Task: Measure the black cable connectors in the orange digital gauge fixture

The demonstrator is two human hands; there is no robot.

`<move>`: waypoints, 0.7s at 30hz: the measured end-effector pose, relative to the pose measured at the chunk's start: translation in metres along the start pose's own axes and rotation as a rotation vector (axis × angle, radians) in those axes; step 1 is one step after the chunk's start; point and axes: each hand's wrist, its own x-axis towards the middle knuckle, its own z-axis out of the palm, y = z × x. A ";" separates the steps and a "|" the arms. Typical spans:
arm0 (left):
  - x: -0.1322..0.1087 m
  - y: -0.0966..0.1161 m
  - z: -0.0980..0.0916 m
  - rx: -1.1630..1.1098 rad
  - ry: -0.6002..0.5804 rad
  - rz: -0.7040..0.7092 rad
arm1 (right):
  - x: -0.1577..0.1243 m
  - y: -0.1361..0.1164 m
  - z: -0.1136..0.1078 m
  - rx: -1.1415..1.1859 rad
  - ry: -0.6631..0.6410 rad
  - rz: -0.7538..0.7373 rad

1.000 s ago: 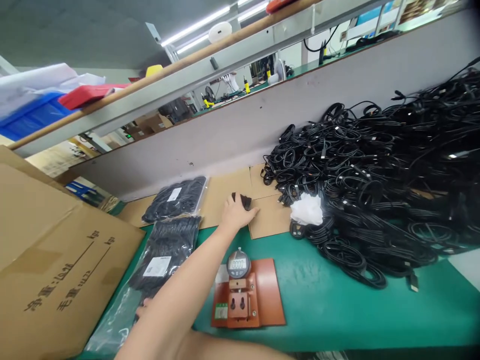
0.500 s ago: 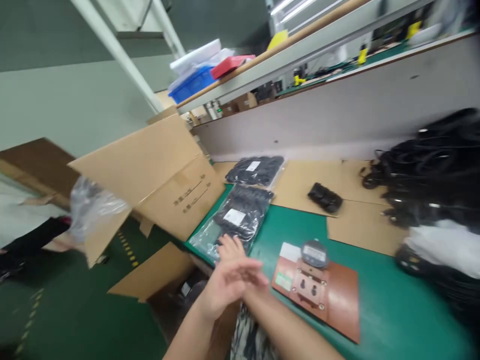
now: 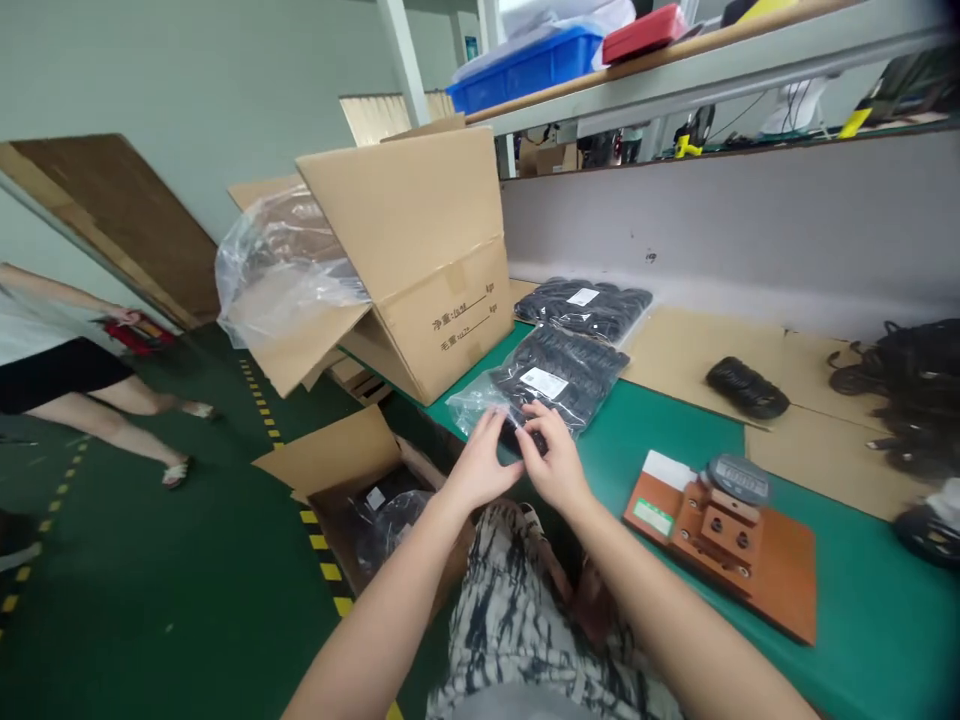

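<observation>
My left hand and my right hand meet over the near end of a transparent plastic bag of black cables on the green bench mat. Their fingertips pinch the bag's thin edge around a small dark bit that I cannot make out. Behind it lies a second bag of black cables. A black cable coil rests on flat cardboard, apart from both hands. Further right is a heap of black cables.
A digital gauge on a brown board stands right of my right hand. A large open carton stands at the bench's left end, with a plastic liner spilling out. Below it sits a floor box. A co-worker walks at far left.
The view has swung left, bringing the carton and floor into sight. My hands have come together at the near end of the bag. The black cable coil stays on the cardboard.
</observation>
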 end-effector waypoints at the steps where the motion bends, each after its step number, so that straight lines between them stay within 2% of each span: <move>1: 0.003 0.001 0.002 -0.001 -0.026 0.007 | 0.000 0.000 0.000 0.007 0.009 0.001; 4: 0.009 0.003 0.007 -0.009 -0.047 0.020 | 0.000 0.000 -0.002 0.004 0.024 0.017; 13: 0.012 -0.004 0.009 -0.105 0.010 0.017 | -0.006 -0.004 -0.014 -0.026 0.114 0.075; 18: 0.009 -0.004 0.012 -0.092 -0.020 0.008 | -0.036 -0.011 -0.028 -0.286 -0.041 0.046; 21: 0.011 0.001 0.016 -0.038 -0.003 0.007 | -0.049 -0.014 -0.033 -0.342 -0.084 0.087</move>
